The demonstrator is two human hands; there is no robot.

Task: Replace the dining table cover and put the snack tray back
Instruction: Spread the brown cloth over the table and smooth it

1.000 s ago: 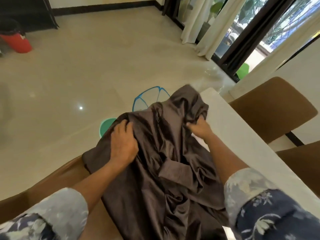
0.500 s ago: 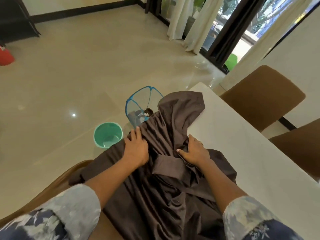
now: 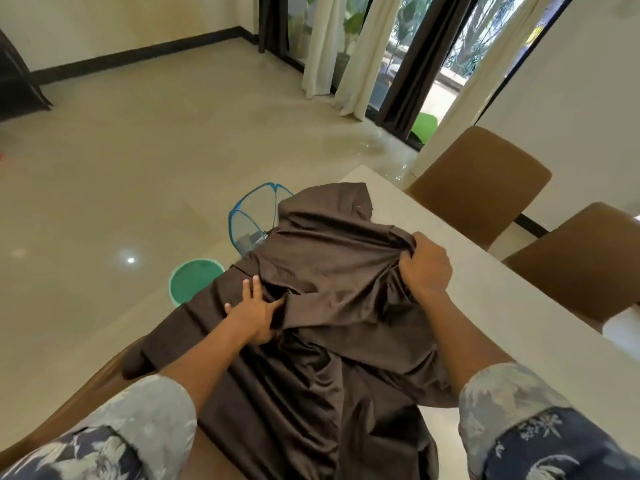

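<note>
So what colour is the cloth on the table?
Dark brown cloth, slightly shiny; the head view shows it.

One camera only, worn on the person's head, looks forward and steeply down from close above the forearms. The right hand's (image 3: pixel 425 268) grip on the cloth (image 3: pixel 332 278) sits near the middle of the wide view, with the tabletop (image 3: pixel 512 313) running off to its right and open floor (image 3: pixel 121 188) beyond and left.

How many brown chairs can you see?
3. One chair at the table's far side near the window, a second beside it to the right, a third under the left arm. Others may be hidden.
</note>
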